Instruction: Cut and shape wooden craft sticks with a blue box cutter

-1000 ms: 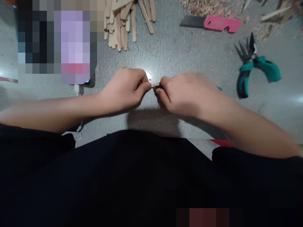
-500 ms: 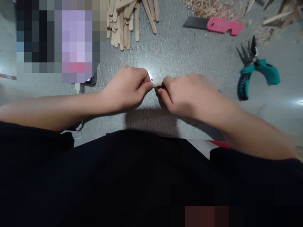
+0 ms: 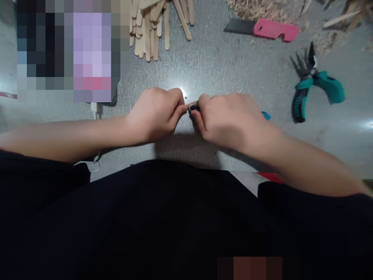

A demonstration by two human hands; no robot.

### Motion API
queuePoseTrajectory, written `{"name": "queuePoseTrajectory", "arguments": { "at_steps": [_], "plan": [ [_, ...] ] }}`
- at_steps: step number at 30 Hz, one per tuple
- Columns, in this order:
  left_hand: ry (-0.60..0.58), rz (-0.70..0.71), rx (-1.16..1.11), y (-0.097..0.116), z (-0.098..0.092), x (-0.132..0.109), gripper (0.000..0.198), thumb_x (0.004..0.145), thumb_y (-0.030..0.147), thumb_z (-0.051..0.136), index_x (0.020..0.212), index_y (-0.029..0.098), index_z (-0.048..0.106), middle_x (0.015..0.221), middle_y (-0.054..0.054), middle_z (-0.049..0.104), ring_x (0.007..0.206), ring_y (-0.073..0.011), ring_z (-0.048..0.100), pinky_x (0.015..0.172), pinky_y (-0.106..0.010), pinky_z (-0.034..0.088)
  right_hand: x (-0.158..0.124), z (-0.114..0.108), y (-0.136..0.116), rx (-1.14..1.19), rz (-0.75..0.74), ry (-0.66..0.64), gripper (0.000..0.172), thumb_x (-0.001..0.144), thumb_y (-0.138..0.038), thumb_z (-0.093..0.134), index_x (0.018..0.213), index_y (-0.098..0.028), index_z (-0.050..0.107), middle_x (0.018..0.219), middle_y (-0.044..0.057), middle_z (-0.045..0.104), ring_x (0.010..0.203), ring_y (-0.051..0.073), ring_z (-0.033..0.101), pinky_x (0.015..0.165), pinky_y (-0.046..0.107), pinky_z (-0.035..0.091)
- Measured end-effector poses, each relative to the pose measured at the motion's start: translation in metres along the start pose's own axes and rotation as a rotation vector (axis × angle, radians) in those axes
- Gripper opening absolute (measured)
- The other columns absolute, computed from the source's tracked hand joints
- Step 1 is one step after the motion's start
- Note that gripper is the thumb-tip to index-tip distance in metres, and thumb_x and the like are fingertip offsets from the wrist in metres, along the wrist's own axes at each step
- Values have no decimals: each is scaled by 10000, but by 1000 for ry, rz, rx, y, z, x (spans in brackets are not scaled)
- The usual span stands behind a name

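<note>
My left hand (image 3: 160, 112) is closed, its thumb and forefinger pinching one end of a thin wooden stick (image 3: 192, 103). Facing it, my right hand (image 3: 230, 116) wraps round a blue-handled tool with a dark metal tip (image 3: 191, 109). That tip lies against the stick, close to my left fingertips. Most of the tool is hidden in my palm; a bit of blue shows beyond the back of the hand, so its exact kind cannot be made out. Both hands are low over the grey table (image 3: 180, 151).
Popsicle sticks (image 3: 148, 35) lie piled at the top. Wood shavings (image 3: 256, 9) are heaped behind a pink-handled blade (image 3: 275, 30). Teal-handled pliers (image 3: 313, 74) lie spread at right. A white charging cable (image 3: 94, 107) runs from a partly blurred device at left.
The view has shifted slightly. The tool has turned a little in my right hand, and more of its blue end shows behind the hand. My left hand still pinches the stick.
</note>
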State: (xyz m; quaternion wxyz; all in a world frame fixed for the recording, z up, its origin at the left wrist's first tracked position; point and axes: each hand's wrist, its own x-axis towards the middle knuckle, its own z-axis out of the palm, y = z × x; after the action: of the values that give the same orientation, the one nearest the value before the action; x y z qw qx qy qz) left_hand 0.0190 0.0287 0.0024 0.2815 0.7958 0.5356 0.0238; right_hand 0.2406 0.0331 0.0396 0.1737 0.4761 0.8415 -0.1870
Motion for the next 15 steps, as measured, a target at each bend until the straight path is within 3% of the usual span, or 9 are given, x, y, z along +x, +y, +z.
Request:
{"name": "queuePoseTrajectory", "arguments": {
  "at_steps": [4, 9, 15],
  "plan": [
    [1, -3, -11, 1, 6, -4, 348, 1109, 464, 513, 1156, 240, 775, 889, -85, 779, 914, -294, 745, 835, -417, 473, 0, 4, -2, 0, 6, 28, 487, 1188, -447, 368, 1278, -153, 745, 990, 191, 834, 791, 355, 753, 686, 409, 338],
    [-50, -32, -89, 4, -5, 0, 346, 1110, 454, 525, 1100, 221, 781, 951, -86, 790, 905, -266, 712, 839, -428, 481, 5, -2, 10, -7, -49, -10, 518, 1171, -490, 398, 1295, -180, 793, 1022, 195, 850, 818, 376, 744, 690, 426, 339],
    [61, -1, -27, -1, -2, -4, 324, 1126, 426, 519, 1134, 249, 789, 903, -78, 778, 863, -256, 724, 808, -410, 494, 5, -19, 35, 43, -173, -136, 512, 1164, -521, 410, 1202, -233, 832, 902, 132, 807, 767, 321, 668, 702, 422, 349]
  ]
}}
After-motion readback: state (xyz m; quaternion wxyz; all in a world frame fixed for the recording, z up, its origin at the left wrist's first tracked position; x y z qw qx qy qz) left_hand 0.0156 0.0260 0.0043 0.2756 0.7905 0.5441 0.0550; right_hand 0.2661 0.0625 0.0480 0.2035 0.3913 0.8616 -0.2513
